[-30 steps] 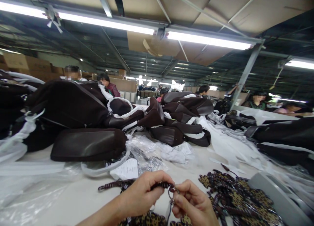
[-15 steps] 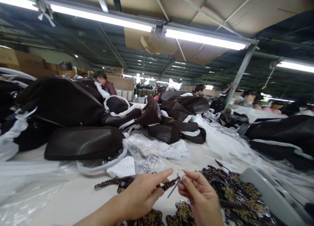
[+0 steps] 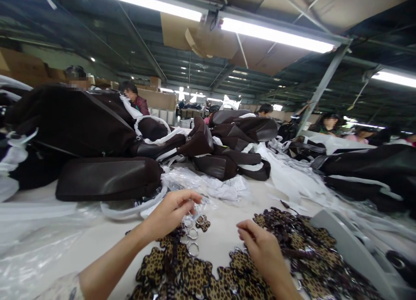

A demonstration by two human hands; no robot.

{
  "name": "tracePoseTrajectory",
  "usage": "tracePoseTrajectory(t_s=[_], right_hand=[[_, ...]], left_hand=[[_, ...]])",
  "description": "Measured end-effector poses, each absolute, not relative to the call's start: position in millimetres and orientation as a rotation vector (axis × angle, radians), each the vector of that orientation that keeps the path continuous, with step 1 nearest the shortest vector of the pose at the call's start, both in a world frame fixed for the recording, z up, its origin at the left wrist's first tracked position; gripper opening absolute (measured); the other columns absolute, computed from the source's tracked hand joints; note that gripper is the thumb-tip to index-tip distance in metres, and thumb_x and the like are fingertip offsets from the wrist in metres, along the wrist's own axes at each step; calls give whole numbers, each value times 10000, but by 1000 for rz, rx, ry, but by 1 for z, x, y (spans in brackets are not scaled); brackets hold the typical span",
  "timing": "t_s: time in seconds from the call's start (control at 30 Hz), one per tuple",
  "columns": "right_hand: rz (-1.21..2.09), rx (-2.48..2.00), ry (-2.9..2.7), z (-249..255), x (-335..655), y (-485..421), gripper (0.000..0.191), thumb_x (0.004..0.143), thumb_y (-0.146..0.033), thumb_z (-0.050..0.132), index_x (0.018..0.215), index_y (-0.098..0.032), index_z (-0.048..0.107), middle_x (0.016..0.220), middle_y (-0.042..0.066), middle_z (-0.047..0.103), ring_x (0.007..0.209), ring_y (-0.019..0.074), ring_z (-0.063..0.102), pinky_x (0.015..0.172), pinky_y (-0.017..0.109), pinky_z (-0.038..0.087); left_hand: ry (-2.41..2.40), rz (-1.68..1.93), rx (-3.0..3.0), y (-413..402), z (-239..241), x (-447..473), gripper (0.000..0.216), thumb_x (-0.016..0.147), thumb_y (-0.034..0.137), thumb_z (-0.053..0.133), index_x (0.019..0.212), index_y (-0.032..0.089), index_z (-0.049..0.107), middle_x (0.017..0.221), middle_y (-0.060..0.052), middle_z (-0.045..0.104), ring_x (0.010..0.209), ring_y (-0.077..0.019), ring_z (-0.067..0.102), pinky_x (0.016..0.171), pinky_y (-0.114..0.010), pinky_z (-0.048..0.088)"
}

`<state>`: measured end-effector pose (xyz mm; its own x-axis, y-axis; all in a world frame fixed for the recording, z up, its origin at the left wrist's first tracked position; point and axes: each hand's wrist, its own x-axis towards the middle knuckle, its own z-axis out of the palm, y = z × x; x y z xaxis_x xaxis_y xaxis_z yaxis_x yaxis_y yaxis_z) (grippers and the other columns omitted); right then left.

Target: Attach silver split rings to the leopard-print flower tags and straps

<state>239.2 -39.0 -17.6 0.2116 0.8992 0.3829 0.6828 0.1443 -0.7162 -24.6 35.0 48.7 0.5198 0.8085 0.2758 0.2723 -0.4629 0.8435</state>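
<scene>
My left hand hovers over a heap of leopard-print charms with metal key rings. Its fingers are curled in a pinch right above the rings, and what they grip is hidden. My right hand rests lower right with fingers loosely curled and nothing showing in them. It lies between that heap and a bigger pile of leopard-print charms with dark braided straps. The two hands are apart.
Dark brown bags lie stacked across the table's left and middle, and more bags lie at the right. Crumpled clear plastic and paper tags lie behind my left hand. A grey tray stands at right. Other people sit beyond the bags.
My hands held a braided strap and ring together; now they have parted. The left hand moved forward onto the charm heap and the right dropped away. The view tilted down.
</scene>
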Motion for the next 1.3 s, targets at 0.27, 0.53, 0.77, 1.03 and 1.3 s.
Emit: tracePoseTrajectory(t_s=[0.27,0.53,0.77,1.03,1.3], right_hand=[[401,-1613,-1959,-45,202,-26,308,870,-153,441,936,-175,741,930,111,773,897,274,702,818,353,512],[415,-1651,-1958,-40,207,-33,273,846,-145,486,963,-157,733,948,117,774,911,296,705,820,383,517],[388,-1579,-1861,-43,210,-31,267,870,-188,493,994,-191,730,956,103,774,909,283,713,828,385,542],[786,-1163,-1130,-52,187,-28,473,771,-407,758,1207,-237,687,1060,104,781,687,221,740,587,327,603],[846,-1036,-1067,-26,173,-42,320,656,-426,865,909,-243,794,695,2,764,520,141,672,505,218,559]], left_hand=[[1049,325,2753,47,-16,8,273,823,37,488,987,168,663,1011,-85,682,984,-224,599,877,-321,463],[1083,207,2901,59,-41,29,229,853,21,461,889,126,660,986,-122,633,1009,-253,540,812,-335,482],[1007,325,2946,55,-36,20,181,844,56,459,907,123,614,1044,-135,607,1000,-264,522,869,-394,448],[742,759,1597,42,-1,15,112,803,260,510,730,176,497,614,52,443,552,-98,391,531,-224,312],[613,635,1183,21,14,26,230,684,349,671,711,161,540,584,29,542,465,-69,431,441,-196,317]])
